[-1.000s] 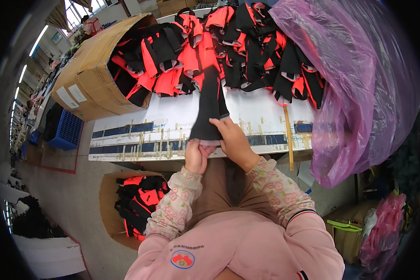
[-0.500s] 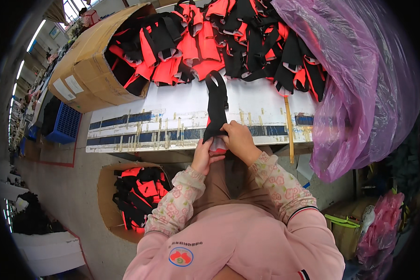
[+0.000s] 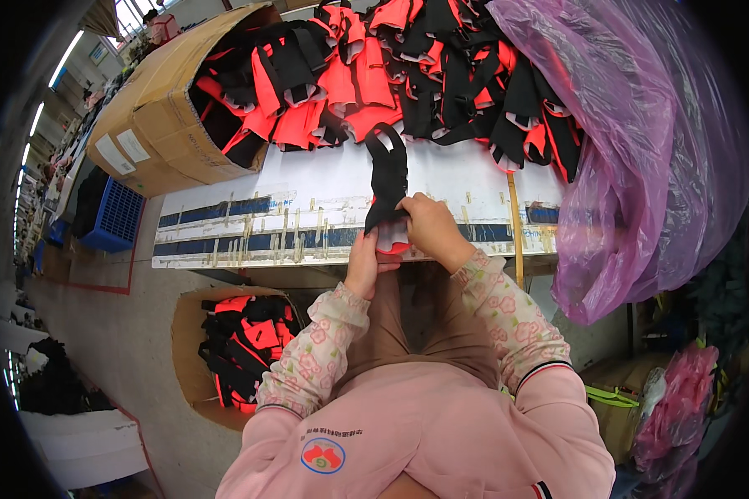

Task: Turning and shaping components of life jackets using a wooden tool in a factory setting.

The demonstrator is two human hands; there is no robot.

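Observation:
At the table's near edge I hold a black and coral-red fabric strap piece [image 3: 387,179] with a pale inner side. Its black band stretches away from me over the white tabletop and ends in a slotted loop. My left hand [image 3: 364,264] is closed on the lower left edge, by the pale and coral end. On the upper right edge, my right hand [image 3: 433,226] pinches the black fabric between thumb and fingers. A large heap of similar black and coral pieces [image 3: 362,83] lies beyond, across the back of the table.
An open cardboard box [image 3: 154,116] lies on its side at the table's left, pieces spilling out. Purple plastic sheeting [image 3: 616,166] drapes over the right end. Below left, another carton [image 3: 190,366] holds more pieces. A blue crate [image 3: 115,216] stands on the floor farther left.
Both hands have shifted slightly away from me with the strap piece, farther over the table edge. Its pale and coral lower end shows a little more. The grip looks the same.

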